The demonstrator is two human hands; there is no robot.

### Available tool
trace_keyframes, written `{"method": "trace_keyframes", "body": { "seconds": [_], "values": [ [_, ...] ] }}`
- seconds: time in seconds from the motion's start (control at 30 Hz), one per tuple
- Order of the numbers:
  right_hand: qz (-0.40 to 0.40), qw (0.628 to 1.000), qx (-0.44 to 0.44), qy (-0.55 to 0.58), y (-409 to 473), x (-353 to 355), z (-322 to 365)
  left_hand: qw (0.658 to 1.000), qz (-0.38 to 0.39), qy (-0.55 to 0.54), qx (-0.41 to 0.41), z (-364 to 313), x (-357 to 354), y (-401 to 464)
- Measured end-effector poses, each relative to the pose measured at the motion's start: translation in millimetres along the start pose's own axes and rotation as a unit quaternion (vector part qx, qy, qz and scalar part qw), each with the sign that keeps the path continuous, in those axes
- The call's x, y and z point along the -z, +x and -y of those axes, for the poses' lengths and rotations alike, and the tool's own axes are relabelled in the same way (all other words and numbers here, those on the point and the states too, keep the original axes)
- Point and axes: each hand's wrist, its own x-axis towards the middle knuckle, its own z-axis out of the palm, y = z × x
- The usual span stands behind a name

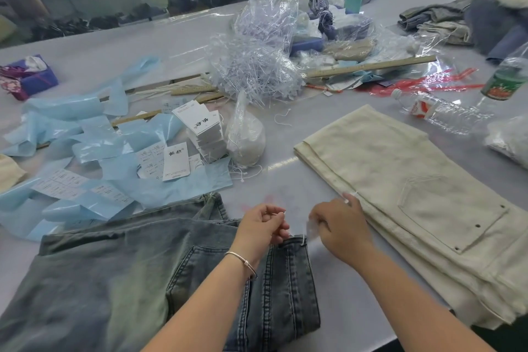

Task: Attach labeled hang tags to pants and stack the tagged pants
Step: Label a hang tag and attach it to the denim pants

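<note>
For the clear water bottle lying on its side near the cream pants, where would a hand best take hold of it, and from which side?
Probably around the labelled section of the water bottle, just behind the neck, coming down from above with fingers across its width. It lies flat on the table with its cap pointing left, so the ends are awkward to grab. The thin ribbed body looks likely to crumple.

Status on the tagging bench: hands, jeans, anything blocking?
Left hand pinching white tag string; right hand gripping a small clear piece. Both over blue jeans waistband. Cream pants lie right, apart. Nothing blocking.
</note>
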Motion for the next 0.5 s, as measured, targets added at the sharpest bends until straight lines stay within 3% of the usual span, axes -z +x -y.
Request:
{"method": "trace_keyframes", "body": {
  "seconds": [0.1, 0.23, 0.33, 0.43, 0.5],
  "values": [
    [-0.076, 0.997, 0.008, -0.017, 9, 1, 9, 1.000, -0.004, 0.017, -0.006, 1, 1, -1],
    [0.055, 0.996, -0.015, -0.069, 21, -10, 4, 0.999, -0.007, 0.043, -0.018, 3, 4, -2],
    [0.068, 0.994, 0.003, -0.087, 14, -21, -5, 0.997, -0.014, 0.075, -0.019, 8, 7, -1],
    [0.018, 0.999, 0.033, 0.024, 5, -29, -6, 0.993, -0.032, 0.112, -0.021, 15, 8, 3],
    [0.026, 0.994, 0.008, 0.108, 1, -31, -5, 0.988, -0.041, 0.145, -0.029, 20, 9, 6]
  ]
}}
